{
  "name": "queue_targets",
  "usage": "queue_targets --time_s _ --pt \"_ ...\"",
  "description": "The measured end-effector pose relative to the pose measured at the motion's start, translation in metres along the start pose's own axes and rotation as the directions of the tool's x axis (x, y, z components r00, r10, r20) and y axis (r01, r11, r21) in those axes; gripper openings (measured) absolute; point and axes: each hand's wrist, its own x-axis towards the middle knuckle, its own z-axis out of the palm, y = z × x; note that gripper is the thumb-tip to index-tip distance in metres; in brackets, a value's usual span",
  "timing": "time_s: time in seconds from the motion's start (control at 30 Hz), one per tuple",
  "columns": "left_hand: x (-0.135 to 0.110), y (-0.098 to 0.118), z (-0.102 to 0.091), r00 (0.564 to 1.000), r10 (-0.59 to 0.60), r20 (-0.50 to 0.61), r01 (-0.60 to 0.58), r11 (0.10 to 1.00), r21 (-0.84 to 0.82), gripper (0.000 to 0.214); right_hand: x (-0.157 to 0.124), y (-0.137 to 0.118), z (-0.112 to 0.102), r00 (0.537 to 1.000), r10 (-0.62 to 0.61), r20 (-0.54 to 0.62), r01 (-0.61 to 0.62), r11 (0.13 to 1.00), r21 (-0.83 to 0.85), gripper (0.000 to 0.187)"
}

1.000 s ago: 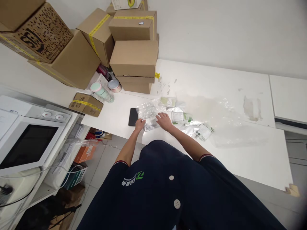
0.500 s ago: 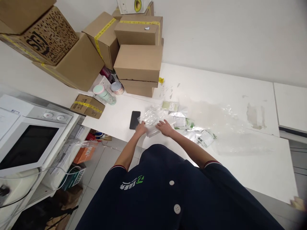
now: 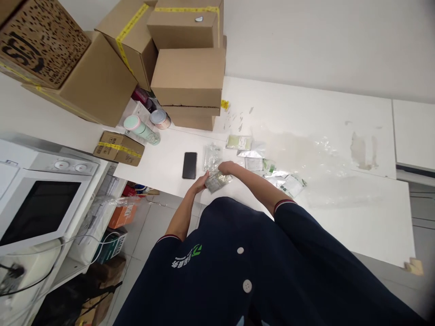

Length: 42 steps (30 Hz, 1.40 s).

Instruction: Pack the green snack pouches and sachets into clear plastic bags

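Observation:
My left hand (image 3: 201,183) and my right hand (image 3: 227,168) are closed on a small silvery packet (image 3: 216,180), held just above the near edge of the white table (image 3: 340,136). A crumpled clear plastic bag (image 3: 212,156) lies just beyond the hands. A black phone (image 3: 189,165) lies flat to the left of them. Several green-and-white sachets (image 3: 287,183) and a pale green packet (image 3: 239,142) lie to the right and behind.
Stacked cardboard boxes (image 3: 188,77) with yellow tape fill the table's far left corner, with a mint green cup (image 3: 137,127) and a small taped box (image 3: 117,147) beside them. A white machine with a dark screen (image 3: 37,203) stands at left. Clear film (image 3: 322,158) covers the table's middle.
Both hands have lifted the silvery packet off the table and brought it nearer to me. The clear bag stays behind on the table. The view has shifted slightly.

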Motion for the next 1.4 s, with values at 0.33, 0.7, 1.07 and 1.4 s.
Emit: queue_targets --time_s 0.33,0.7,1.07,1.4 --pt "0.001 0.000 0.007 0.887 0.340 -0.311 0.030 0.631 0.775 0.027 0.017 -0.006 0.008 0.975 -0.084 -0.205 0.053 0.987 -0.153 0.024" --pt "0.009 -0.007 -0.005 0.912 0.247 -0.327 -0.049 0.858 0.511 0.030 -0.044 0.021 0.076 0.774 0.322 -0.546 0.029 0.842 0.538 0.023" --pt "-0.010 -0.019 0.013 0.992 0.102 -0.069 -0.110 0.984 -0.137 0.034 -0.045 0.001 0.108 0.987 0.155 0.052 0.030 -0.480 0.877 0.038" --pt "-0.017 0.021 0.044 0.997 0.078 0.005 -0.071 0.938 -0.340 0.059 -0.065 0.011 0.098 0.923 0.358 -0.137 0.299 -0.447 0.843 0.038"
